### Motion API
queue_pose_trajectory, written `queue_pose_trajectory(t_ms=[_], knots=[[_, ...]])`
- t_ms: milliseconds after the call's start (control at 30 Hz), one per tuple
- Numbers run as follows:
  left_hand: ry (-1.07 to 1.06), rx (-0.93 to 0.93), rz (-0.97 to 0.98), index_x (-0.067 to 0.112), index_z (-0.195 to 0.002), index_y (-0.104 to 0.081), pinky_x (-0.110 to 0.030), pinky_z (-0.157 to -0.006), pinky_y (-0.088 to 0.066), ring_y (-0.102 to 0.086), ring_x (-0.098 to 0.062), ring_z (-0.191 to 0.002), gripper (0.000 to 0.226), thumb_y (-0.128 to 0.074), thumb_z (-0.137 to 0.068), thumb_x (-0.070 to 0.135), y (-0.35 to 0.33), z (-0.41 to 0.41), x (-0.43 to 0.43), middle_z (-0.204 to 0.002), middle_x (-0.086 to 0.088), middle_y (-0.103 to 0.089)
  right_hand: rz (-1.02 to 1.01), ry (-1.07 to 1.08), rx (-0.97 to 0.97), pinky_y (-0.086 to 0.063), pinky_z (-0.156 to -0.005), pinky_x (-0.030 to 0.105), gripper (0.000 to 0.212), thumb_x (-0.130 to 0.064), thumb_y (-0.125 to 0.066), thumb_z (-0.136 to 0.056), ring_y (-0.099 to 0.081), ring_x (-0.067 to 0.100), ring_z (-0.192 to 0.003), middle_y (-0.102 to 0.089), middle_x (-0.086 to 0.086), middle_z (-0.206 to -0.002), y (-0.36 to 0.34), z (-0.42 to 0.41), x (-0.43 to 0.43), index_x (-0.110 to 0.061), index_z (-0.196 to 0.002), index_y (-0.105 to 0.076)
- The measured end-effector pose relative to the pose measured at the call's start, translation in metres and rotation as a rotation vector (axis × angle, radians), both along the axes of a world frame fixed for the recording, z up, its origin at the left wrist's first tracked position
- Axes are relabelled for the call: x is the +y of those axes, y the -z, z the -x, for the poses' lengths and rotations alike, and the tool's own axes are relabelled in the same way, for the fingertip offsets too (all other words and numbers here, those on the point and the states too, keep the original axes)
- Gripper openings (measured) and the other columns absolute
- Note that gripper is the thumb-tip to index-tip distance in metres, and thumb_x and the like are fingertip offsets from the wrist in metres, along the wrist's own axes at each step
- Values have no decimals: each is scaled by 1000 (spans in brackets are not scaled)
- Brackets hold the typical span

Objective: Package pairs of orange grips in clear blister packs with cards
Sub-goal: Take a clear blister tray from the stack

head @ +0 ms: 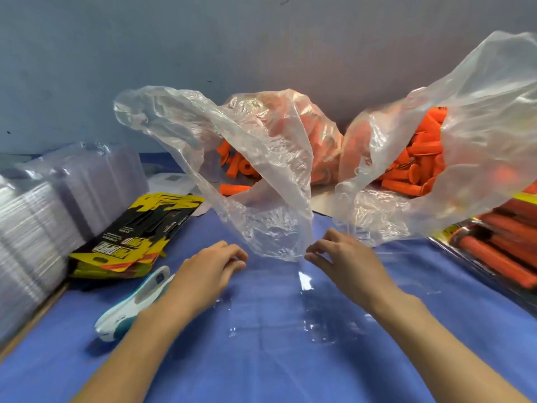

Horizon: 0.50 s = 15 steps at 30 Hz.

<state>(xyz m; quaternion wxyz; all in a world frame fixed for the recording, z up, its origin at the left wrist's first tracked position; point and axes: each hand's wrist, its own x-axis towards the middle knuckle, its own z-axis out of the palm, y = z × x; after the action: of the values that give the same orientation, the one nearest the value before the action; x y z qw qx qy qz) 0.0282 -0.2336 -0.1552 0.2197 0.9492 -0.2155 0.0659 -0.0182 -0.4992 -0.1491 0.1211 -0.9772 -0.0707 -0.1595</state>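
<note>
1. Blister [276, 309]: clear, lying flat on the blue tabletop [261, 373] at 6 o'clock, between your wrists; its edges are hard to trace.
2. Left hand [209, 269]: 7 o'clock, fingers [236, 257] loosely curled at the blister's far edge; you cannot tell whether they grip it.
3. Right hand [345, 257]: 5 o'clock, fingers curled likewise, tips just beside the hanging lip of the bag [261, 158]; grip cannot be told.
4. Bag: clear, 12 o'clock, mouth open, orange grips [235, 170] inside.
5. Second bag [479, 126]: 2 o'clock, open, more grips.
6. Cards [136, 228]: yellow and black, piled at 9 o'clock.
7. Blister stack [43, 222]: 9 o'clock, outside the cards.
8. Tool [136, 301]: white and teal, 8 o'clock, partly behind your left forearm.
9. Finished packs [511, 242]: 3 o'clock.
</note>
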Motion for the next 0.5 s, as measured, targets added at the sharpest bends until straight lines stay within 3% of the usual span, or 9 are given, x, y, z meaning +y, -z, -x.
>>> queue_pose_trajectory(t_ms=[100, 200, 300, 367, 500], knots=[[-28, -46, 55, 40, -104, -64, -30, -75, -44, -59, -2, -98, 10, -59, -97, 35, 11, 6, 0, -102, 21, -62, 16, 47, -30, -43, -67, 32, 23, -41, -52, -99, -59, 21, -100, -60, -6, -105, 12, 2, 1, -31, -107, -71], [-33, -92, 53, 37, -99, -63, -26, -72, -37, -58, -3, -97, 5, -60, -96, 35, 12, 9, 0, -101, 22, -62, -6, 110, 10, -45, -71, 32, 31, -44, -44, -100, -57, 17, -100, -59, -8, -103, 19, 2, 0, -28, -98, -71], [-40, -103, 59, 35, -98, -61, -25, -73, -36, -58, -6, -98, 2, -60, -96, 34, 12, 12, -2, -101, 20, -61, 122, 142, 30, -45, -76, 36, 40, -40, -36, -103, -59, 26, -96, -60, 0, -97, 23, 2, 0, -22, -91, -69], [-33, -131, 45, 33, -98, -62, -23, -73, -35, -58, -7, -99, 3, -61, -96, 32, 13, 14, -3, -101, 18, -60, 155, 142, 9, -44, -75, 37, 38, -37, -37, -103, -59, 30, -91, -61, 3, -95, 22, 4, 1, -20, -90, -69], [-25, -206, 12, 25, -95, -66, -24, -74, -38, -57, -13, -96, 2, -66, -93, 26, 12, 19, -5, -97, 14, -61, 168, 146, -140, -38, -58, 33, 29, -29, -53, -99, -60, 31, -75, -62, 4, -83, 17, 10, 5, -14, -80, -70]])
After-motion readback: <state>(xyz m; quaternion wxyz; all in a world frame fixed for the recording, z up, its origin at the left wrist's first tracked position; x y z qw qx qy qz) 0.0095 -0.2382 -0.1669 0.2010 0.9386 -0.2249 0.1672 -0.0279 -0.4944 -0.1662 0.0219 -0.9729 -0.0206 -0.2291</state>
